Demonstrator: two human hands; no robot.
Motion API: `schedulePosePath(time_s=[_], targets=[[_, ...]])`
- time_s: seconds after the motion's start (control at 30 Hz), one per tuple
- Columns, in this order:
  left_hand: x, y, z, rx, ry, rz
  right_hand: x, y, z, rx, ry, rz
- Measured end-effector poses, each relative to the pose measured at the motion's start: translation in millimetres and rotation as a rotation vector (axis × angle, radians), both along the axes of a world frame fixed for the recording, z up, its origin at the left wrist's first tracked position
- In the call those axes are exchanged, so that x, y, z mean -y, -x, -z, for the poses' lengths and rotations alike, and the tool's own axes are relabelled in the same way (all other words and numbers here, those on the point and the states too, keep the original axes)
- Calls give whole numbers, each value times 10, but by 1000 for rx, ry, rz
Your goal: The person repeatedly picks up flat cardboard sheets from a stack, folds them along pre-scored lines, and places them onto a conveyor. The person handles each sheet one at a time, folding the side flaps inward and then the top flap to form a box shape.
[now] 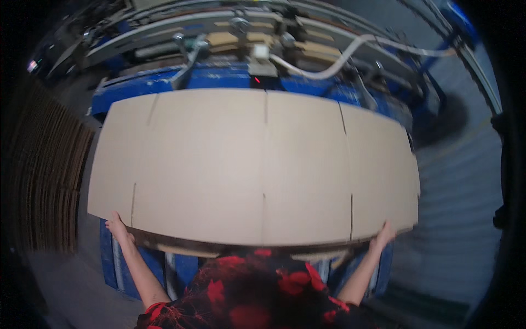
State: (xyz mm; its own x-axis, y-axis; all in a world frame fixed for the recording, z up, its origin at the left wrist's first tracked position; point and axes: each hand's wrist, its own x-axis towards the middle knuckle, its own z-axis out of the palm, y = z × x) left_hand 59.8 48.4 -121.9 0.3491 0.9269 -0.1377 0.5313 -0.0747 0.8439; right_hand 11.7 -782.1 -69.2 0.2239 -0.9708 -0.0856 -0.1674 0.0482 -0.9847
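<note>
A black shirt with red flowers [244,293] fills the bottom centre of the frame, nearest the camera. Just above it, a slotted cardboard box blank [213,164] lies flat across the middle, its plain tan face up. Its long axis runs left to right, nearly level, with one short end toward each side of the frame; its slots run crosswise, cut in from the upper and lower long edges. The hands are wide apart, each clasped on the lower edge: the left hand [119,228] near the lower-left corner, the right hand [384,235] near the lower-right. The upper edge meets a blue machine bed [219,74], above which a white hose [349,54] curves toward the upper right. Stacked brown cardboard [52,181] stands at the left.
</note>
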Motion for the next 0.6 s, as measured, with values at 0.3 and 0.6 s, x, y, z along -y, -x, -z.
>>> schedulePosePath(time_s=[0.3,0.6], targets=[[191,-141,-731,-122,-277,154,-151,-50,-443,299,85,-58],[383,-206,-1436,775,601,338,-396,-23,-619,567,-443,-426]])
